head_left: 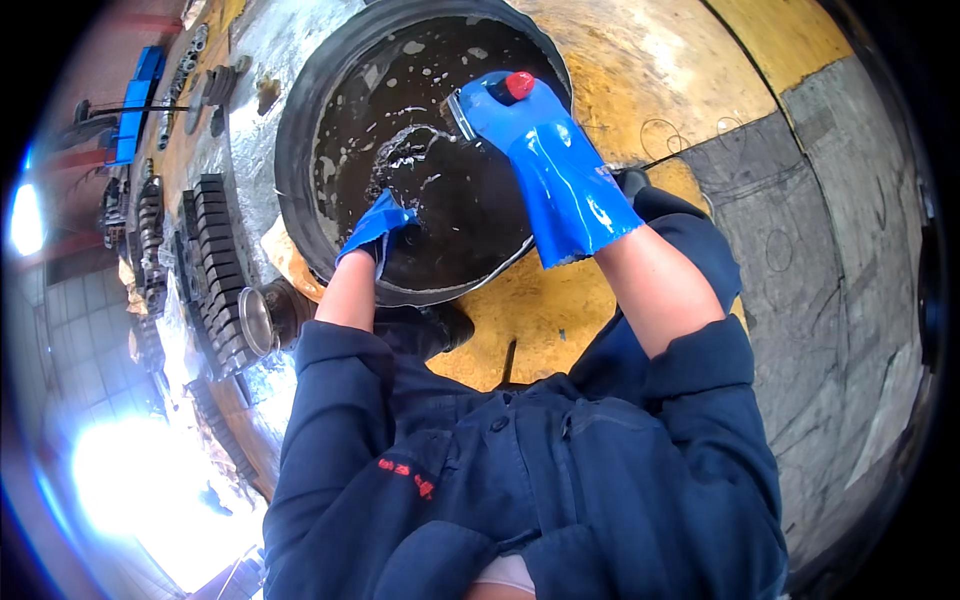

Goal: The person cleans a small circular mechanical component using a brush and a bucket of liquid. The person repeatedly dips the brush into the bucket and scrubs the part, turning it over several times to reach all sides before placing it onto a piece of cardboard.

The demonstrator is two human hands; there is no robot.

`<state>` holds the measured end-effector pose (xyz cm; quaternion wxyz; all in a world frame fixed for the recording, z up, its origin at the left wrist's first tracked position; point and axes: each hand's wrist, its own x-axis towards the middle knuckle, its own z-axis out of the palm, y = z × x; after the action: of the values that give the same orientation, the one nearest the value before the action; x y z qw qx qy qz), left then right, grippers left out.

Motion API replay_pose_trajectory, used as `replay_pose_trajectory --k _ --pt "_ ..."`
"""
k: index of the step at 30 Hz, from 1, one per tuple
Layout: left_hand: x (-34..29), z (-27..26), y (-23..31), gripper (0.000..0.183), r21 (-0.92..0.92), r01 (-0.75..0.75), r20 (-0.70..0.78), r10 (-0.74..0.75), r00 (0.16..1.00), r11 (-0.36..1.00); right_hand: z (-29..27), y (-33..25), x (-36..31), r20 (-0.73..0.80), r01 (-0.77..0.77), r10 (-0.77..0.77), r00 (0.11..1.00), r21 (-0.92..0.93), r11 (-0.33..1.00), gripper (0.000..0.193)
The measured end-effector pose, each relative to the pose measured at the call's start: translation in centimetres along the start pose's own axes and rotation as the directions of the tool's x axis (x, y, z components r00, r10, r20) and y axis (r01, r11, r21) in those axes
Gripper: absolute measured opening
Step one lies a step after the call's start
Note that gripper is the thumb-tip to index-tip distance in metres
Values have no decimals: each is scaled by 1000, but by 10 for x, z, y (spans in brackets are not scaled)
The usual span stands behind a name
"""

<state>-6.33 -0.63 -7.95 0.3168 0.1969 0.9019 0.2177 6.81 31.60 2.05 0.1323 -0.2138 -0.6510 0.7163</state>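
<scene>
A wide, round black tub [297,185] of dark, murky liquid [470,215] with floating bubbles stands in front of me. My left hand [380,225], in a blue rubber glove, reaches into it; the fingers are hidden under the surface, and whatever they may touch does not show. Ripples spread just beyond it. Above the tub's right side, my right hand [510,115], also gloved in blue, is closed round a hand tool with a red-and-black handle [518,85]. A flat metal end [461,117] sticks out at its left; the tool's exact kind is unclear.
To the left lie a row of dark metal blocks [215,240] and a metal cylinder [258,320] close by the tub. Farther off are a blue metal piece [135,105] and more machine parts. Yellow flooring [540,335] meets grey mats [760,210] on the right.
</scene>
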Motion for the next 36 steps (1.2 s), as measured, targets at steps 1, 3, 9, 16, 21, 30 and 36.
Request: replay_pose_trajectory --k 1,3,9,16,21,30,36 --pt "5 15 47 72 -100 -5 104 16 994 995 -22 -5 -3 -79 -8 2 997 -69 998 16" --pt "-16 7 56 58 -129 -6 170 28 985 992 -9 -13 -10 -82 -4 -6 997 -121 993 15" --pt "1 30 66 56 -189 -112 236 156 959 976 -7 4 7 -49 -129 124 991 -113 985 32" --pt "2 54 19 61 -247 16 325 67 943 969 25 -16 5 15 -182 187 982 -181 967 35" --pt "-29 38 101 61 -270 146 441 -13 897 952 14 7 13 -11 -147 148 989 -175 973 37" --pt "-28 39 81 49 -228 107 394 -9 919 968 12 17 12 -14 -121 120 993 -137 983 34" --pt "-42 56 68 45 -78 47 326 -19 945 996 14 8 9 12 -128 136 991 -281 951 39"
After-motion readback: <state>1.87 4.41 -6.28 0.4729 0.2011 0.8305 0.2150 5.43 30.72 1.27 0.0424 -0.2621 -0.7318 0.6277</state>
